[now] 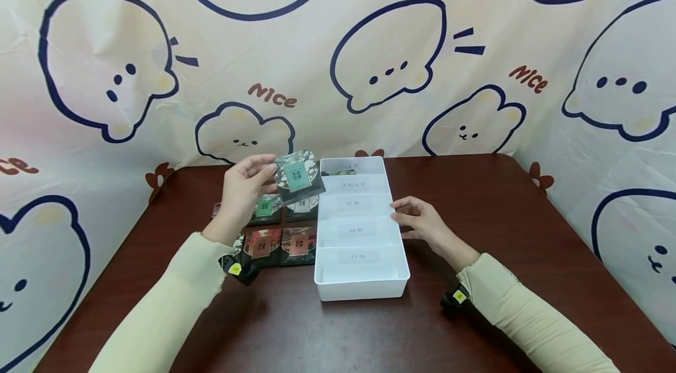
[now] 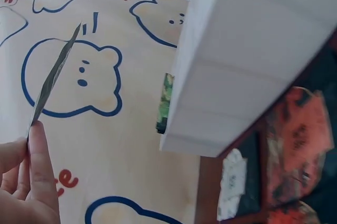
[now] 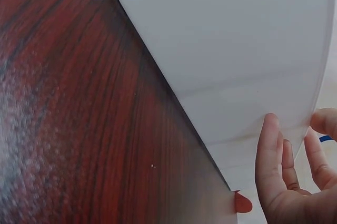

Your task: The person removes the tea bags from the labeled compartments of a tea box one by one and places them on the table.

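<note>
In the head view my left hand (image 1: 244, 192) pinches one corner of a flat square tea sachet (image 1: 297, 178) with a green label, raised beside the far left end of a white divided box (image 1: 361, 291). Seen edge-on in the left wrist view, the sachet (image 2: 55, 71) stands between thumb and fingers. The fingers of my right hand (image 1: 422, 221) touch the box's right wall without wrapping round it; the right wrist view shows fingertips (image 3: 270, 121) against that white side. In the farthest compartment, green sachets (image 1: 339, 172) are partly visible.
Several dark tea sachets lie left of the box, some with red labels (image 1: 262, 246), others with green (image 1: 266, 207) or white (image 1: 302, 207) ones. My left arm partly hides them. Labels (image 1: 358, 256) mark the box's compartments. A printed curtain (image 1: 317, 68) hangs behind the brown table (image 1: 475, 203).
</note>
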Motion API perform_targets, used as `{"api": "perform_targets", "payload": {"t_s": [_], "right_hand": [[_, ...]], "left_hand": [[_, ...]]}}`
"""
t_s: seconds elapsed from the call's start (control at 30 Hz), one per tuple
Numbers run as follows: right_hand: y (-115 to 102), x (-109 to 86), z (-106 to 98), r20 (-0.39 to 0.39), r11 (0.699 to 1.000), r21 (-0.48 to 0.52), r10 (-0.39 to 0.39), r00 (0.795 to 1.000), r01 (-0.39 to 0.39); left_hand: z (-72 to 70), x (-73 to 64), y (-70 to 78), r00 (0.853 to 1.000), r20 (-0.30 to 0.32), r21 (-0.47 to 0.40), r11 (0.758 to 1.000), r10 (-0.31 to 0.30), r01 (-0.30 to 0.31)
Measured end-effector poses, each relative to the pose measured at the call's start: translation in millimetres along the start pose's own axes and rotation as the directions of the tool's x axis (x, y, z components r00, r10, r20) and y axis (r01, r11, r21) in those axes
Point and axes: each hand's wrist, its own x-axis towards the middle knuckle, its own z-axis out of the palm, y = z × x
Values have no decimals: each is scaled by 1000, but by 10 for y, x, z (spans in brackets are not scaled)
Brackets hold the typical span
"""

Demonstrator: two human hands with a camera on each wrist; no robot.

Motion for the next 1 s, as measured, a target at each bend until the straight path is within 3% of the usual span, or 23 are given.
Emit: {"api": "perform_targets", "payload": {"t_s": [0.4,0.6,0.77,1.0], "right_hand": [[13,-11,-9,-2,1000,15,6,1000,-6],[12,-6,-10,7,1000,19,-1,1000,1],[20,-7,-6,4,1000,22,5,1000,-5],[16,0,-1,1,1000,16,1,1000,-1]], "left_hand": [[-272,-354,-211,991,69,39,993,-117,114],[-399,-481,-315,987,78,58,989,-138,133],[-499,-557,-392,973,120,99,978,-197,186],[-542,-651,-506,940,193,199,949,-281,243]]}}
